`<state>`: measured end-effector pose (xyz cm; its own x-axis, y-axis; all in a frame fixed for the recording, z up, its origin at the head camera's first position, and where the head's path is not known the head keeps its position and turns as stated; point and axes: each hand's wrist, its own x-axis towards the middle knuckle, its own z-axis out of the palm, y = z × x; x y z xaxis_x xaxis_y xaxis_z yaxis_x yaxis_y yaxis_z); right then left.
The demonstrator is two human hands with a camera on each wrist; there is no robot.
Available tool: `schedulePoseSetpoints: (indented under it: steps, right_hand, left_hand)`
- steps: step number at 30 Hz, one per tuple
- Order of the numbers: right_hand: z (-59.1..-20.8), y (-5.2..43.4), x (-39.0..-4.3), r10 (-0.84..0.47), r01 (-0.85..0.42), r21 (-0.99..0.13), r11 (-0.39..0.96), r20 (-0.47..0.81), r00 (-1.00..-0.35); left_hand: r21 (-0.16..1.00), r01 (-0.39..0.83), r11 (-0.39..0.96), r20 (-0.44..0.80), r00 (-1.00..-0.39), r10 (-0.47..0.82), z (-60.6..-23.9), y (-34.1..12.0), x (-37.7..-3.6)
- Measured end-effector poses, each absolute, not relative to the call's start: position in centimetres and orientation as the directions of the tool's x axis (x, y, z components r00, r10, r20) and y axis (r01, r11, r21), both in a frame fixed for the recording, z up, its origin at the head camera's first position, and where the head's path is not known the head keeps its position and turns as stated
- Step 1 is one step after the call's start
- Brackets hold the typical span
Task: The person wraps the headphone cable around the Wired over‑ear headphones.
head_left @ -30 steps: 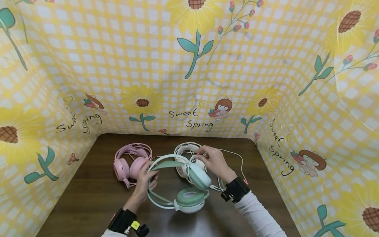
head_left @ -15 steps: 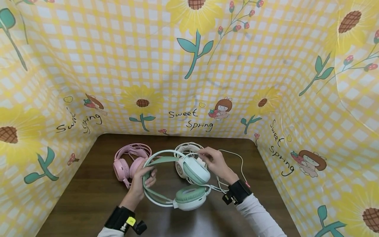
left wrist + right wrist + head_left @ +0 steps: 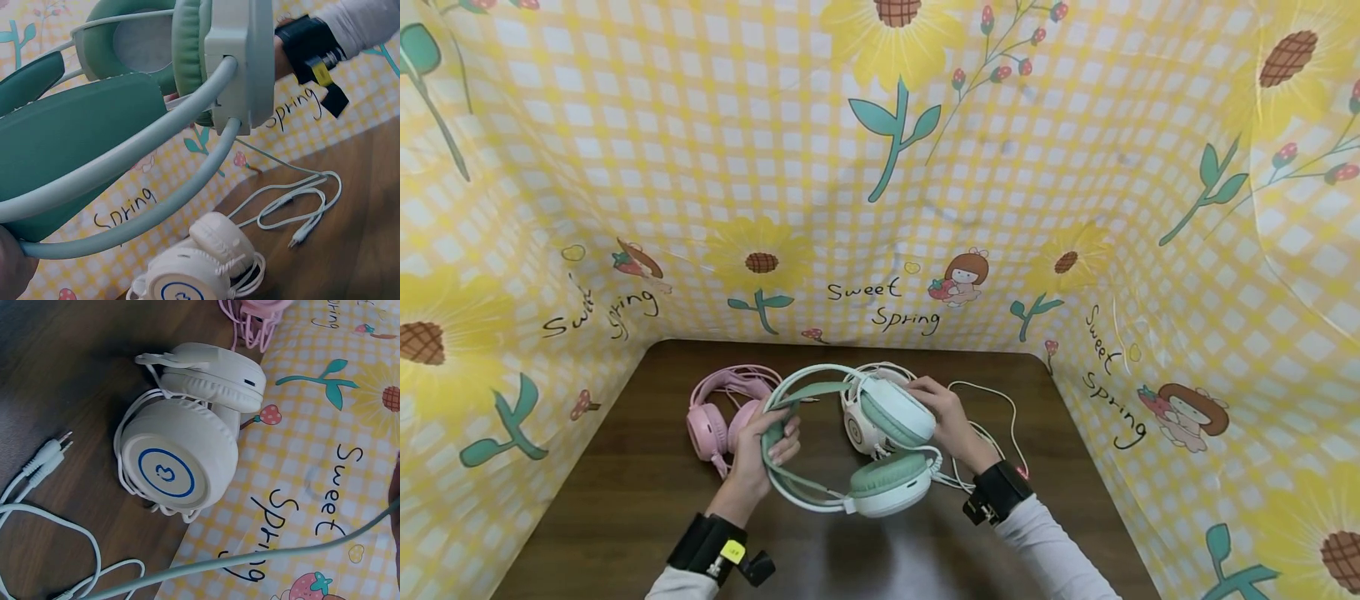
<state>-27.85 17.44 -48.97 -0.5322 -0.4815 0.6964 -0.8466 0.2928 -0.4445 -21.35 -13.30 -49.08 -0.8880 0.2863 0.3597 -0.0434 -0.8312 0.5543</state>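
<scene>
A mint-green headset [image 3: 850,433] with white shells hangs above the brown table [image 3: 625,500] between both hands. My left hand [image 3: 775,440] grips its padded headband [image 3: 75,144] on the left side. My right hand [image 3: 934,398] holds the upper ear cup [image 3: 895,412] from the right. The lower ear cup [image 3: 887,483] shows its green cushion. In the left wrist view the cup's white shell [image 3: 234,59] fills the top, with the right arm's black wrist strap [image 3: 309,47] behind it.
A white headset [image 3: 187,444] with a blue ring lies on the table under the green one. Its white cable and plugs [image 3: 44,456] trail off to the right. A pink headset [image 3: 722,412] lies to the left. Yellow checked sheeting [image 3: 880,208] walls in three sides.
Both hands have lifted the green headset and carried it a little away from me. Its lower ear cup has risen off the table. The pink and white headsets have not moved.
</scene>
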Motion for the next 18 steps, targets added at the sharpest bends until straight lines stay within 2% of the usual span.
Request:
schedulePoseSetpoints:
  steps: [4,10,13,16,17,18]
  right_hand:
    - [-49.8,17.5,-27.7,-0.513,-0.830,-0.464,0.308,0.654,-0.556]
    - [-51.5,17.2,-27.4,-0.414,-0.846,-0.433,0.310,0.740,-0.531]
    - [-52.2,16.9,-26.8,-0.376,-0.818,-0.475,0.325,0.729,-0.573]
    - [-53.1,16.7,-26.4,-0.404,-0.788,-0.548,0.279,0.678,-0.615]
    - [-52.9,16.5,-26.0,-0.419,-0.789,-0.569,0.233,0.673,-0.609]
    - [-54.4,16.7,-26.5,-0.425,-0.795,-0.561,0.231,0.677,-0.601]
  left_hand:
    - [0.512,-0.057,-0.857,0.346,-0.900,0.266,-48.8,-13.2,-21.6]
    - [0.484,-0.062,-0.873,0.336,-0.908,0.250,-48.6,-13.1,-21.8]
    - [0.476,-0.065,-0.877,0.337,-0.908,0.250,-48.4,-12.8,-21.8]
    - [0.464,-0.068,-0.883,0.340,-0.907,0.249,-48.1,-12.5,-21.8]
    - [0.460,-0.067,-0.885,0.339,-0.908,0.245,-48.0,-12.4,-21.8]
    - [0.455,-0.067,-0.888,0.338,-0.909,0.242,-47.9,-12.4,-21.8]
